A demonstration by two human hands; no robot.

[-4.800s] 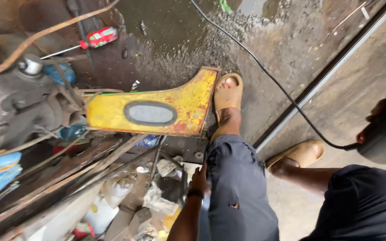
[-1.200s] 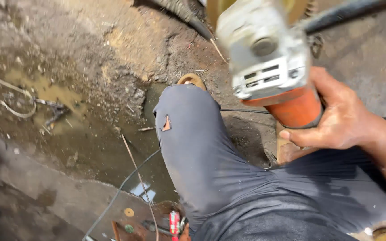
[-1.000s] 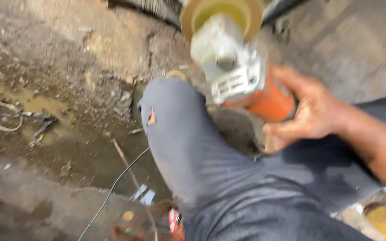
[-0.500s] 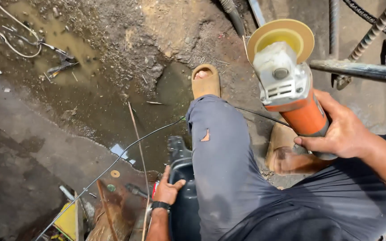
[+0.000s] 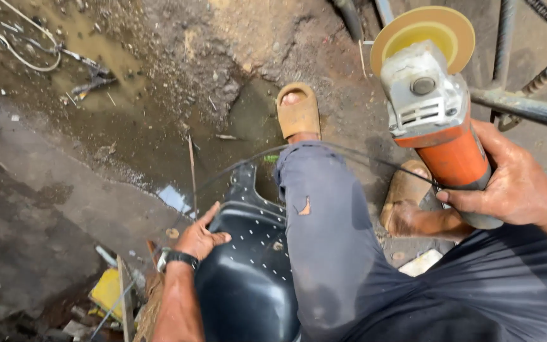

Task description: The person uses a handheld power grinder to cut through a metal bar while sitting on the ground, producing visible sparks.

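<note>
Nearest the camera, left hand [image 5: 202,237] lies flat, fingers spread, on the edge of a black perforated panel [image 5: 248,272] that rests against the left side of the bent knee; it pinches nothing, only steadies. The panel's long axis runs from the bottom of the frame up toward the puddle, narrow end pointing away from the person. A thin black cable [image 5: 235,166] arcs over the panel's far end and across the knee. Right hand [image 5: 514,180] is wrapped tight round the orange body of an angle grinder [image 5: 441,120], held up in the air to the right of the knee, well apart from the panel. Grinder's long axis runs from the hand up and slightly left; the yellow disc [image 5: 423,39] is at the far end, pointing away from the person, its face toward the camera. Judgement: no cutting or grinding has begun, since the disc touches nothing; work is at the set-up stage, panel held, tool ready. Further out: two tan sandals [image 5: 299,111], muddy ground, steel rebar [image 5: 527,107] at right.
</note>
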